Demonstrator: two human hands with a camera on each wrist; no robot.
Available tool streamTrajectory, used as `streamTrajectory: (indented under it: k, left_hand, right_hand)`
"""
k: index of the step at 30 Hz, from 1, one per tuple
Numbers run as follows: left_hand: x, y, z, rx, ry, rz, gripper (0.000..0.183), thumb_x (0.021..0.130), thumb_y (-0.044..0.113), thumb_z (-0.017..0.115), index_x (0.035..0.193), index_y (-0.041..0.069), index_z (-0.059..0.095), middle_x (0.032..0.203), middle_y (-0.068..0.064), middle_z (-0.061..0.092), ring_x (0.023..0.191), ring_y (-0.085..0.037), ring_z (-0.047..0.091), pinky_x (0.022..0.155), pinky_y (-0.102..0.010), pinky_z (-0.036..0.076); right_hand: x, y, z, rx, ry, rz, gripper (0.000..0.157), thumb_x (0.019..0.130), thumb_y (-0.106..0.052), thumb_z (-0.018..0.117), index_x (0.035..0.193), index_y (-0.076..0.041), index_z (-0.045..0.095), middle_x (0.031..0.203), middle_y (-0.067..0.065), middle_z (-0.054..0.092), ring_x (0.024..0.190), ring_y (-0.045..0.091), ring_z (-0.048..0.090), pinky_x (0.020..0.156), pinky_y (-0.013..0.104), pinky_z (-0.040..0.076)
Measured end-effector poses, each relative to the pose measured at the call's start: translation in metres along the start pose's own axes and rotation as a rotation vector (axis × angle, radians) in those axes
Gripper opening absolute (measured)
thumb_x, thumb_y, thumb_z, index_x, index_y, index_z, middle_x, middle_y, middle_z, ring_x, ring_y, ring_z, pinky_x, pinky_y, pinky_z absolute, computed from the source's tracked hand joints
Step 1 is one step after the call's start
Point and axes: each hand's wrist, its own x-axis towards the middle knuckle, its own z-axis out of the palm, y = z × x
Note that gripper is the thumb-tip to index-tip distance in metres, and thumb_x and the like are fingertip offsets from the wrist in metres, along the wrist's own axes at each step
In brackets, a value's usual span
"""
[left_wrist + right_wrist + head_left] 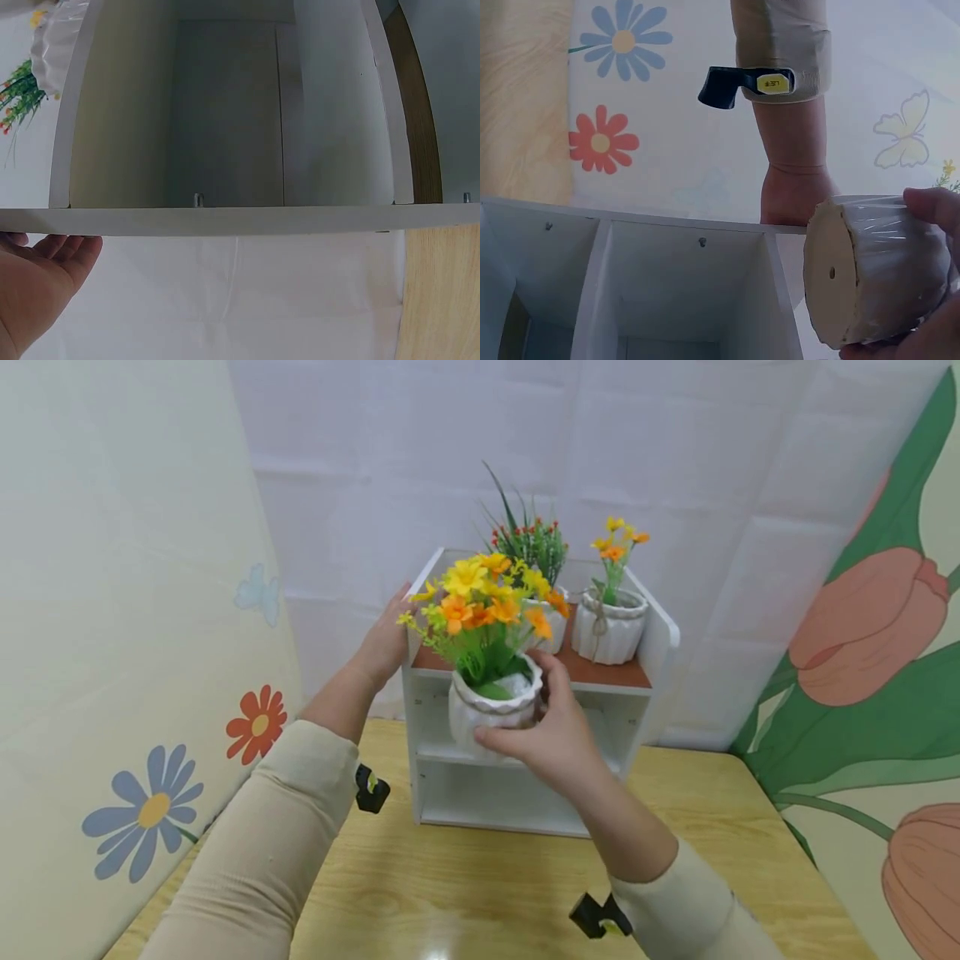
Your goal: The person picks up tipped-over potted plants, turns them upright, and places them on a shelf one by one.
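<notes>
My right hand (558, 735) grips a white ribbed flowerpot (487, 714) of yellow and orange artificial flowers, thumb on its near side and fingers round its right side. The pot is held up in front of the small white shelf unit (663, 627). In the right wrist view the flowerpot (892, 270) is tilted, and its flat base with a small hole shows. My left hand (384, 639) rests against the left outer side of the unit near its top. In the left wrist view the left hand (41, 281) lays its extended fingers along that side panel.
On the unit's brown top stand a white pot with orange flowers (609, 627) at the right and a pot of red-berried greenery (551, 618), partly hidden by the held flowers. The unit stands on a wooden table (450, 893), before a white cloth backdrop (375, 485).
</notes>
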Motion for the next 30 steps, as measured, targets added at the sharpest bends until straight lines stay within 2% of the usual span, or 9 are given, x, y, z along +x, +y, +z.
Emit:
streamTrajectory:
  k: [5,10,14,22,27,30]
  left_hand:
    - [-0.001,0.0,-0.001,0.023,0.003,0.016,0.061,0.105,0.042,0.01,0.159,0.015,0.006,0.167,-0.005,0.004,0.154,-0.027,0.004,0.124,-0.05,0.005]
    - [-0.003,0.0,-0.001,-0.039,-0.007,0.01,0.06,0.105,0.042,0.012,0.159,0.018,0.005,0.167,-0.005,0.005,0.153,-0.028,0.006,0.123,-0.053,0.007]
    - [-0.004,0.0,-0.001,-0.057,-0.009,0.016,0.06,0.105,0.042,0.014,0.159,0.019,0.006,0.166,-0.006,0.007,0.153,-0.027,0.008,0.123,-0.051,0.008]
    - [-0.004,0.002,-0.001,-0.052,0.011,-0.023,0.06,0.105,0.044,0.015,0.16,0.021,0.006,0.166,-0.008,0.012,0.152,-0.029,0.012,0.123,-0.05,0.01]
    - [-0.004,0.002,-0.001,-0.047,0.006,-0.039,0.061,0.105,0.046,0.016,0.16,0.021,0.005,0.165,-0.009,0.014,0.152,-0.03,0.014,0.123,-0.051,0.012]
    - [-0.003,0.003,-0.001,-0.06,0.017,-0.031,0.061,0.105,0.045,0.017,0.16,0.02,0.006,0.165,-0.008,0.014,0.152,-0.028,0.013,0.123,-0.048,0.012]
  right_hand:
    - [0.017,-0.015,0.003,-0.002,-0.011,-0.03,0.105,0.068,-0.017,0.09,0.15,-0.024,0.025,0.146,-0.001,0.042,0.133,0.02,0.044,0.108,0.045,0.042]
    - [0.036,-0.025,0.008,-0.046,-0.003,-0.036,0.108,0.068,-0.023,0.09,0.152,-0.025,0.023,0.149,-0.001,0.04,0.133,0.019,0.044,0.108,0.044,0.042]
    - [0.051,-0.027,0.014,-0.062,0.014,-0.048,0.108,0.068,-0.024,0.09,0.152,-0.025,0.022,0.15,0.001,0.038,0.133,0.019,0.044,0.107,0.042,0.044]
    - [0.08,-0.031,0.03,-0.07,0.073,-0.04,0.108,0.069,-0.022,0.09,0.152,-0.023,0.022,0.153,0.004,0.036,0.134,0.021,0.045,0.104,0.04,0.047]
    - [0.097,-0.029,0.037,-0.141,0.134,-0.062,0.107,0.067,-0.025,0.091,0.152,-0.016,0.026,0.151,0.008,0.04,0.136,0.024,0.043,0.109,0.04,0.042]
    - [0.105,-0.028,0.041,-0.17,0.162,-0.061,0.106,0.067,-0.028,0.091,0.151,-0.016,0.028,0.15,0.009,0.042,0.135,0.025,0.044,0.108,0.041,0.043]
